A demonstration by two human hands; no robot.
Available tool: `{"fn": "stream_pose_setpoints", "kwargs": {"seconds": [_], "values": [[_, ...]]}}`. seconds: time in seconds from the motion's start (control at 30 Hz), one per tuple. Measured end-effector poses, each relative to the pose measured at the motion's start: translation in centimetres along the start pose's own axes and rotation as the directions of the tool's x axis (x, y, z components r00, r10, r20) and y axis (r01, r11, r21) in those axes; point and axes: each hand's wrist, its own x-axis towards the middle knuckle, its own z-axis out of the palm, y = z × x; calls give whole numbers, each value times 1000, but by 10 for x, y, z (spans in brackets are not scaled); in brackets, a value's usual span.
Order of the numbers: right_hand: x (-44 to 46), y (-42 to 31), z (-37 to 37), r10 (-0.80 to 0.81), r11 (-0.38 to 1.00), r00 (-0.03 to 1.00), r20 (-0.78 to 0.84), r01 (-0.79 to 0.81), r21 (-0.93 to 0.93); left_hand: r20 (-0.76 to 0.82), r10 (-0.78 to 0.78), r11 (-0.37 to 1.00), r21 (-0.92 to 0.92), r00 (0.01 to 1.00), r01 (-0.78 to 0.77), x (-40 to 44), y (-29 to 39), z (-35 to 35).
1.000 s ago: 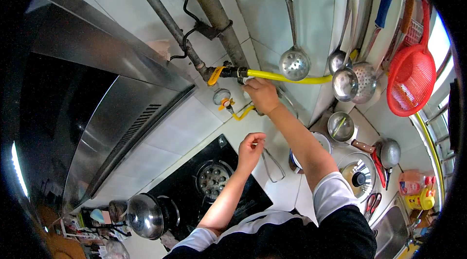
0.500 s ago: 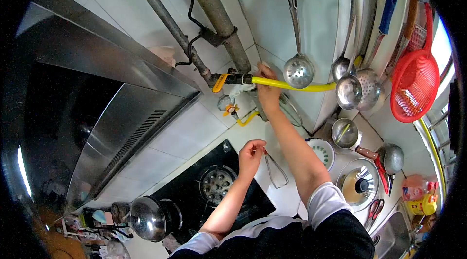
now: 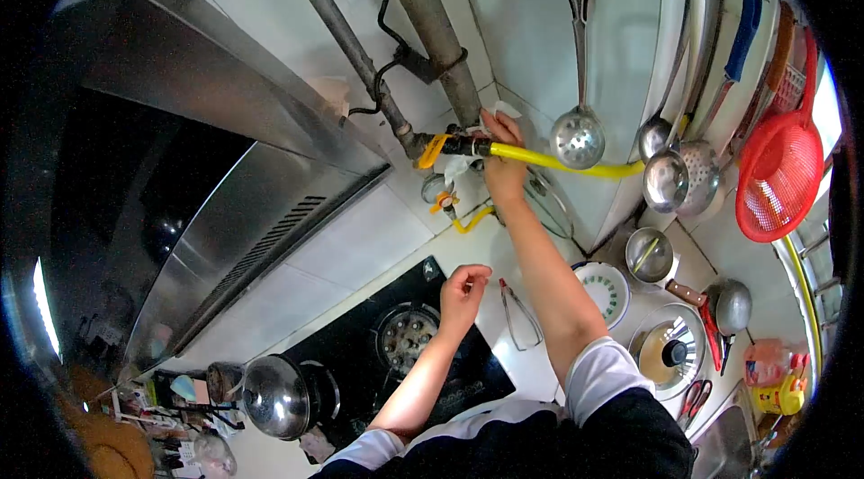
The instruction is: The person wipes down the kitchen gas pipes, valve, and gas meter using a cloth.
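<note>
My right hand (image 3: 506, 155) reaches up behind the yellow hose (image 3: 567, 163), its fingers curled beside the lower end of the thick grey pipe (image 3: 441, 47). A white cloth (image 3: 506, 109) shows at the fingertips, and more white material hangs left of the hand under the hose joint. The hose partly hides the hand. My left hand (image 3: 463, 293) hovers above the edge of the black gas stove (image 3: 432, 274), fingers curled in, with nothing visible in them. Just right of it, a pair of metal tongs (image 3: 519, 317) lies on the white counter, apart from the hand.
A range hood (image 3: 270, 218) juts out at left. Ladles (image 3: 667, 180), a skimmer (image 3: 578, 139) and a red strainer (image 3: 781, 177) hang at right. Below them stand a patterned bowl (image 3: 601, 292), a lidded pot (image 3: 668, 353) and scissors (image 3: 696, 398). A lidded wok (image 3: 274, 396) sits at lower left.
The view has shifted, so the surroundings sit further right. My right hand has moved slightly up along the pipe, with white cloth now showing above the fingers. My left hand is nearly still.
</note>
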Motion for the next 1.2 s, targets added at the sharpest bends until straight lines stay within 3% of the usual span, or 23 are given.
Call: {"fn": "stream_pose_setpoints", "kwargs": {"seconds": [0.07, 0.13, 0.2, 0.23, 0.27, 0.37, 0.43, 0.47, 0.53, 0.6, 0.67, 0.73, 0.8, 0.87, 0.93, 0.97, 1.0, 1.07, 1.2], "values": [[-5, 9, -4, -91, 973, 995, -41, 80, -216, -11, 3, 999, -34, 1000, -3, 6, -5, 2], [-11, 37, -14, -96, 967, 995, -2, 93, -236, -35, 17, 1000, -11, 999, -17, 8, 0, 1], [-21, 24, -35, 317, 914, 930, 186, -248, -321, -91, 60, 997, 43, 994, -56, 14, 10, -1], [-30, 19, -36, 74, 974, 994, 75, -56, -220, -137, 109, 994, 31, 985, -106, 18, 13, -1], [-44, 11, -44, 67, 974, 995, 78, -48, -223, -189, 157, 988, 21, 969, -156, 22, 17, -1], [-77, -52, -59, 180, 977, 975, 127, -161, -141, -245, 160, 979, -82, 956, -185, 29, 35, 2], [-97, -64, -56, 280, 937, 956, 91, -293, 190, -232, 165, 975, -106, 959, -193, 30, 50, 4], [-100, -68, -56, 277, 938, 956, 98, -291, 189, -211, 171, 971, -128, 962, -200, 29, 55, 6], [-95, -90, -63, 239, 962, 932, 272, -265, 66, -212, 202, 964, -128, 956, -232, 33, 52, 6], [-76, -105, -74, 226, 969, 899, 376, -246, 6, -225, 132, 975, -146, 965, -167, 39, 56, -2], [-63, -116, -80, -54, 973, 912, 407, 139, -183, -283, 160, 969, -136, 946, -204, 52, 66, -11], [-40, -140, -84, -87, 969, 922, 378, 167, -184, -496, 215, 945, -111, 842, -307, 71, 86, -20], [-13, -151, -86, -284, 817, 897, 338, 411, -405, -643, 324, 865, -96, 694, -492, 95, 107, -19], [6, -148, -78, -290, 778, 885, 364, 439, -449, -687, 319, 812, -157, 653, -562, 126, 97, -8], [20, -138, -70, -298, 735, 874, 384, 467, -491, -612, 340, 923, 69, 714, -379, 141, 95, 10], [25, -129, -66, -297, 707, 856, 424, 496, -505, -652, 404, 903, 170, 642, -395, 135, 101, 18], [27, -123, -64, -289, 678, 838, 464, 521, -518, -652, 403, 902, 165, 642, -399, 137, 98, 19], [31, -111, -61, -273, 627, 814, 512, 554, -547, -628, 547, 831, 330, 553, -448, 142, 91, 16], [37, -114, -56, -208, 496, 754, 623, 630, -597, -511, 668, 744, 469, 541, -476, 122, 79, 2]]}}
